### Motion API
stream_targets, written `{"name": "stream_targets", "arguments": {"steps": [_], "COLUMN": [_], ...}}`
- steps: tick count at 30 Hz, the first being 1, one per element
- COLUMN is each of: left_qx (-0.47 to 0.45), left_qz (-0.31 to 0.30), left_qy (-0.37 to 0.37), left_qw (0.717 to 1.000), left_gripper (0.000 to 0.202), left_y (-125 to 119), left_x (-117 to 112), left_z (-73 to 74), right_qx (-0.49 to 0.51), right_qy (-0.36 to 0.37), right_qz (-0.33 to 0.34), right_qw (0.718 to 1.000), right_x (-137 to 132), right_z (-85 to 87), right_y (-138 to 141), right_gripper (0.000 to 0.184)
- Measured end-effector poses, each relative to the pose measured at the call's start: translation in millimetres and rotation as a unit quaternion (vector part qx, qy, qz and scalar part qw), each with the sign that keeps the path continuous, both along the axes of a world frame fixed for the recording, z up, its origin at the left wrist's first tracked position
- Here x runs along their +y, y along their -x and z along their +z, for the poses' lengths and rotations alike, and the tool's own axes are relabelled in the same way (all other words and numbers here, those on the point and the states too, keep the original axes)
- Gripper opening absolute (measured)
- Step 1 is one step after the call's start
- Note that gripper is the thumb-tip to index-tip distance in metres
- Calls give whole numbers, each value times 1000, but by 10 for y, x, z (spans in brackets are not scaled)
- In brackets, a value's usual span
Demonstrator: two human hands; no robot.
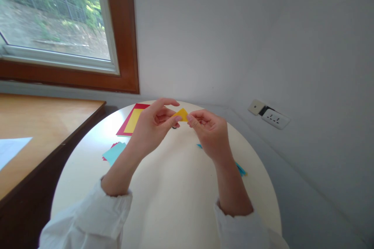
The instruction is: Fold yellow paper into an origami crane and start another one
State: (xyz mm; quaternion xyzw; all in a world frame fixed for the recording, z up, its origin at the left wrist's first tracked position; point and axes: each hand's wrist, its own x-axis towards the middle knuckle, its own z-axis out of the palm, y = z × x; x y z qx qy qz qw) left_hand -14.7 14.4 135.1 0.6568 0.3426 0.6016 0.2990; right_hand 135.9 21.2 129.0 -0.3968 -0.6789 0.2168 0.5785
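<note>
A small folded yellow paper (182,114), roughly triangular, is held up above the far part of the round white table (172,202). My left hand (156,120) pinches its left corner with the thumb underneath, while the index finger stretches out above the paper. At the paper's right corner, my right hand (212,130) grips it between thumb and curled fingers. Just below the left fingertips a small dark curved thing (175,127) shows, mostly hidden.
Yellow paper (133,120) lies on a red sheet (122,127) at the back left. Nearer are light-blue pieces (115,153) over red ones. Blue scraps (240,169) lie by my right forearm. A wooden desk (58,113) stands left; a wall socket (275,118) is at right.
</note>
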Motion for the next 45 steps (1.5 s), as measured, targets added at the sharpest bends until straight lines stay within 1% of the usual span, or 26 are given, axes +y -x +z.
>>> {"name": "stream_targets", "arguments": {"steps": [3,5,8,10,14,16,19,21,24,26,29,36,45], "left_qx": [44,82,124,138,120,99,79,67,59,61,63,62,65], "left_qz": [-24,-26,12,37,44,40,33,32,32,33,33,29,39], "left_qy": [-38,-67,-108,-120,-115,-106,-90,-80,-72,-73,-79,-74,-86], "left_qw": [998,994,986,982,985,989,992,994,995,995,994,995,993], "left_gripper": [20,18,14,13,12,12,12,12,13,14,14,16,14], "left_y": [40,65,84,84,60,48,38,35,34,34,34,30,35], "left_x": [3,2,3,7,11,4,-12,-20,-22,-17,-10,-5,21], "left_z": [-25,-37,-46,-50,-57,-54,-43,-35,-30,-32,-39,-46,-81], "right_qx": [24,32,39,41,61,73,71,73,80,78,76,105,116], "right_qy": [11,19,31,41,60,64,50,38,29,23,18,23,51], "right_qz": [-8,-3,3,5,26,50,87,108,127,126,122,140,118], "right_qw": [1000,999,999,998,996,994,992,991,988,989,989,984,985], "right_x": [28,40,43,37,20,12,6,5,7,9,8,-2,31], "right_z": [-34,-48,-47,-37,-17,-15,-22,-28,-32,-32,-31,-16,-46], "right_y": [-29,-45,-50,-43,-27,-23,-17,-11,0,5,7,24,56], "right_gripper": [17,17,18,18,23,31,40,38,30,26,26,22,21]}}
